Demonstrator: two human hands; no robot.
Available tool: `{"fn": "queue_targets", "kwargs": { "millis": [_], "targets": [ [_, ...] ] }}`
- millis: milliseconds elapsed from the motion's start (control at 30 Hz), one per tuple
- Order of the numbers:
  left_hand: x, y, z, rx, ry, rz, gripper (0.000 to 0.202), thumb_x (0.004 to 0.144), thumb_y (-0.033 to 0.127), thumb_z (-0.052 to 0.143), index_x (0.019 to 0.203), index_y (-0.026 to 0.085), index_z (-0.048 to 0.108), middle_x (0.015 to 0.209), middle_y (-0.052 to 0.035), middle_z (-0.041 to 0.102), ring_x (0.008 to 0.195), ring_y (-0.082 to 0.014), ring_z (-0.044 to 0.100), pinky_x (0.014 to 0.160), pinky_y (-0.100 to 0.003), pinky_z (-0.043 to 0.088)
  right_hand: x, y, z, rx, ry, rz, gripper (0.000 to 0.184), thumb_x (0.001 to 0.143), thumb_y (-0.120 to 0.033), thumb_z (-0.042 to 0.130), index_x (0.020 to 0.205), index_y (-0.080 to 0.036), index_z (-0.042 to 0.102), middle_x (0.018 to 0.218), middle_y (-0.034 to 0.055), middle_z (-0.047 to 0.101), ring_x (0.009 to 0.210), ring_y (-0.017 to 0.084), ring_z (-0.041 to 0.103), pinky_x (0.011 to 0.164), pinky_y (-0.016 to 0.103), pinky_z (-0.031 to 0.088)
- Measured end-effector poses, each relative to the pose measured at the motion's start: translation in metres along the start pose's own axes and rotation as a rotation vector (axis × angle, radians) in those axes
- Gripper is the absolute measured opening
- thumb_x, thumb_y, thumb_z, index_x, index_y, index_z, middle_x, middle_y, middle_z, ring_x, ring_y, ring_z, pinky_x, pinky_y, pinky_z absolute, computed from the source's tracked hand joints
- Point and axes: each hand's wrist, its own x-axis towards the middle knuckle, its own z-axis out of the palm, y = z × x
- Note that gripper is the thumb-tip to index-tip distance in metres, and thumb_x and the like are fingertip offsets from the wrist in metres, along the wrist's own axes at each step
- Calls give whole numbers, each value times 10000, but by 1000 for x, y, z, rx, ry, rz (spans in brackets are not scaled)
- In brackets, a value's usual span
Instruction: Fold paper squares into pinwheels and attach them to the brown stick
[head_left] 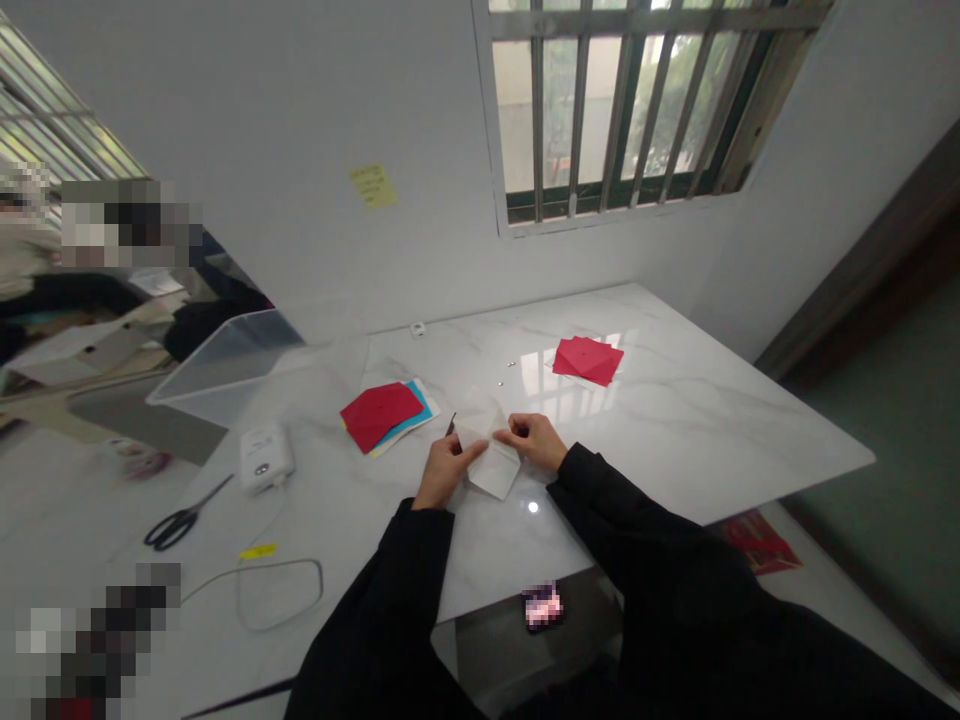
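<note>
Both of my hands are on a white paper envelope (496, 474) just above the marble-patterned table (675, 440). My left hand (448, 468) pinches its left side, with the thumb lying on the paper. My right hand (538, 440) grips the upper right part, fingers curled and thumb pressed near the middle. A thin dark strip (451, 424) shows by my left fingers; I cannot make out what it is. To the left lies a pile of envelopes (381, 414), red on top with blue and pale ones below. Another pile of red envelopes (588, 360) sits farther back on the right.
Left of me are black-handled scissors (177, 526), a white device (265, 458) with a cable (319, 580), and a clear plastic bin (217, 375). Tiny shiny bits (501, 383) lie beyond my hands. A barred window (622, 120) is in the wall. People sit at the far left.
</note>
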Motion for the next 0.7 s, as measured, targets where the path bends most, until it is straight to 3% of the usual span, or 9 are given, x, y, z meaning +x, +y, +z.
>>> {"fn": "queue_targets", "kwargs": {
  "millis": [700],
  "targets": [
    [4,-8,-3,37,-19,15,492,693,475,834,993,90,776,996,-151,775,865,-300,726,747,-356,559,1,1,1,35,-13,-15,458,823,-534,659,608,-185,455,545,-61,380,541,88,321,511,240,240]
  ]
}}
